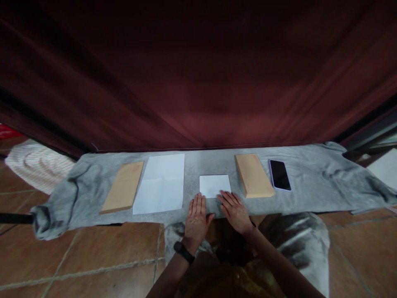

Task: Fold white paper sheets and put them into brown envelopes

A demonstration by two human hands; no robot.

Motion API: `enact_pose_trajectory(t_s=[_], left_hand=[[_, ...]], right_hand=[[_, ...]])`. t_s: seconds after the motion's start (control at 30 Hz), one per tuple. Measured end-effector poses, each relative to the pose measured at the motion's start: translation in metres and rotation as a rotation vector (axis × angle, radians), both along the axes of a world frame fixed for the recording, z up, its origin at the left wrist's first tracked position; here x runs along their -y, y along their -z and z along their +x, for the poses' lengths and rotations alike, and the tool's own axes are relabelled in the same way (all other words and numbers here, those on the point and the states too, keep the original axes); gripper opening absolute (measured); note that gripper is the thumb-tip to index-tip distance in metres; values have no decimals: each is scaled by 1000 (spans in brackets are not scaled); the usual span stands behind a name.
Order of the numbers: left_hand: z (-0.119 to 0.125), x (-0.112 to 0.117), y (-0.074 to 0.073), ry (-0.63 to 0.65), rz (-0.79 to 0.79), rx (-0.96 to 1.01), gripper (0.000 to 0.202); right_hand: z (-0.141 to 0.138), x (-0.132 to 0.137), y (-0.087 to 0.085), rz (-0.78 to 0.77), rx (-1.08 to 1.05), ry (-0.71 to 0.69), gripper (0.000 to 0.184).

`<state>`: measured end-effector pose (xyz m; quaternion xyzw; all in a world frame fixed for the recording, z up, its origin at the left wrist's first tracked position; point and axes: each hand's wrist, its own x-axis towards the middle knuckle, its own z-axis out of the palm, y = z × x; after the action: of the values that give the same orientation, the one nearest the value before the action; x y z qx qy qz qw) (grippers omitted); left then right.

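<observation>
A folded white sheet of paper (214, 185) lies flat on the grey cloth (313, 178) in front of me. My left hand (197, 217) rests palm down at its lower left corner, fingers straight and the thumb out to the side. At its lower right edge lies my right hand (235, 210), flat too, with fingertips on the paper. Neither hand grips anything. Left of the folded sheet is a larger white paper (161, 184) with crease lines across it.
Brown envelopes form a stack (254, 176) on the right and another stack (123, 186) on the left. A phone (279, 175) with a pale purple case lies beside the right stack. Behind the cloth-covered surface hangs a dark red curtain (204, 91). Tiled floor (102, 252) shows below.
</observation>
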<state>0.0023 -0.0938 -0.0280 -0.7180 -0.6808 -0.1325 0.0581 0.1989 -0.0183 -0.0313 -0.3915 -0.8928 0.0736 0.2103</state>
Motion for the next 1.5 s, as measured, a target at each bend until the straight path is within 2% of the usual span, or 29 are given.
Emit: enact_pose_trajectory(t_s=[0.17, 0.4, 0.53, 0.63, 0.77, 0.9, 1.0, 1.17, 1.3, 1.5], left_hand=[[1, -1, -1, -11, 1, -15, 70], [2, -2, 0, -11, 25, 9, 71], [2, -6, -8, -11, 27, 33, 62], [5, -19, -21, -10, 43, 65, 54], [12, -53, -31, 16, 33, 126, 54], [15, -84, -22, 15, -22, 151, 60], [13, -92, -9, -3, -28, 154, 65], [11, -88, 4, -58, 27, 149, 71], [12, -84, 7, -116, 66, 141, 68], [13, -83, 9, -160, 75, 129, 67]], right_hand=[[-6, -9, 0, -10, -46, 52, 45], [-17, -8, -3, 13, 16, 70, 45], [-21, -12, -10, -25, 11, 80, 42], [-28, -20, -18, -45, -3, 69, 43], [-43, -33, -18, -53, -13, 34, 50], [-54, -40, -7, -40, 28, 64, 56], [-55, -42, -1, -24, 61, 86, 54], [-49, -41, 0, -6, 63, 143, 47], [-42, -42, 2, 1, 55, 230, 47], [-37, -41, 6, 21, 54, 269, 48]])
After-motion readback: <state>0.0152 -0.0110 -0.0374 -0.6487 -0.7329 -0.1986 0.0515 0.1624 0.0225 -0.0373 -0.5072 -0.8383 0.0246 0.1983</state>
